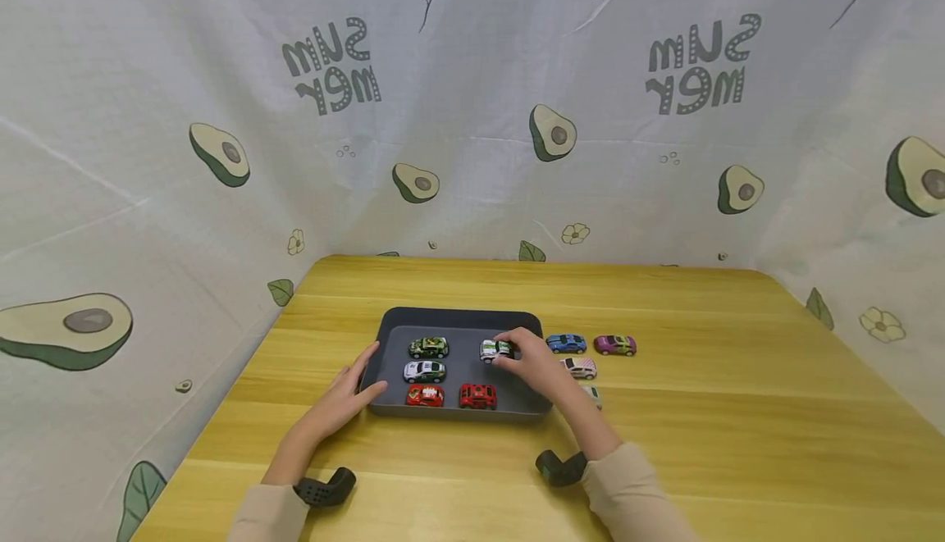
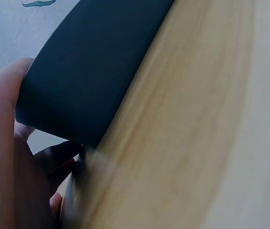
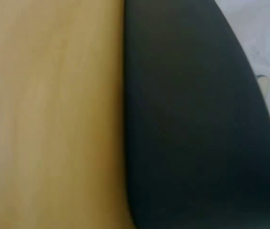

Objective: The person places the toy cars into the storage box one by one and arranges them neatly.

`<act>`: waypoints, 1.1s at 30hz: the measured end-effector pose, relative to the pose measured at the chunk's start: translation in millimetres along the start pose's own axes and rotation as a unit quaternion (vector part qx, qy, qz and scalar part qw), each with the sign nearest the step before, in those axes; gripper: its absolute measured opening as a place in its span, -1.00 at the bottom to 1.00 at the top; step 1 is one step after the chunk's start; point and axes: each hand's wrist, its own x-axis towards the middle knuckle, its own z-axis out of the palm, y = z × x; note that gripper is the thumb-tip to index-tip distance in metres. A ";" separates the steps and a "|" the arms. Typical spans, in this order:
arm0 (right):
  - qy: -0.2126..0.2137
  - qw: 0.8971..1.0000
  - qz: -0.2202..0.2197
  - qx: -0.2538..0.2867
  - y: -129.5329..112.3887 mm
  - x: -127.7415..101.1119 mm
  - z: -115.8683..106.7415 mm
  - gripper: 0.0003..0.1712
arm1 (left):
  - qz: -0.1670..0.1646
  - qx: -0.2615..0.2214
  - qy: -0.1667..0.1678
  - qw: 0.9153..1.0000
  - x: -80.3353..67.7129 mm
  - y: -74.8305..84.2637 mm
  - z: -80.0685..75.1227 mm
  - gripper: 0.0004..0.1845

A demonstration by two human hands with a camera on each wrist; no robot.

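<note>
A dark grey tray (image 1: pixel 458 412) lies on the wooden table. My left hand (image 1: pixel 341 398) holds its left wall near the front corner, thumb over the rim. The left wrist view has that hand (image 2: pixel 11 143) around the tray's corner (image 2: pixel 87 71), several fingers low against the outside. Over the tray's right half, my right hand (image 1: pixel 533 362) pinches a white toy car with green stripes (image 1: pixel 495 351). Left in the tray stand a green camouflage car (image 1: pixel 428 348), a white-and-green car (image 1: pixel 424 372) and a red car (image 1: pixel 425 396). A red-and-black car (image 1: pixel 477 397) sits at the front middle.
Right of the tray are a blue car (image 1: pixel 566 343), a purple car (image 1: pixel 615 345), a white-and-pink car (image 1: pixel 579 368) and a pale car (image 1: pixel 594 395) partly hidden by my right forearm. A printed avocado curtain (image 1: pixel 472 116) hangs behind the table (image 1: pixel 738 411).
</note>
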 end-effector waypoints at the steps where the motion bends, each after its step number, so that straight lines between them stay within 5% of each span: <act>1: -0.001 1.000 -0.001 -0.002 -0.7 0.3 2.4 -0.59 | 0.000 -0.001 -0.001 1.000 0.0 -0.1 0.2 -0.25; 18: -0.039 0.998 -0.031 -0.026 -15.9 9.6 26.7 -0.60 | -0.002 -0.002 -0.006 1.000 1.6 3.8 -2.4 -0.25; 33: -0.076 0.996 -0.025 -0.027 -16.5 6.6 26.7 -0.50 | -0.004 0.005 0.001 1.000 -2.0 2.6 -0.3 -0.25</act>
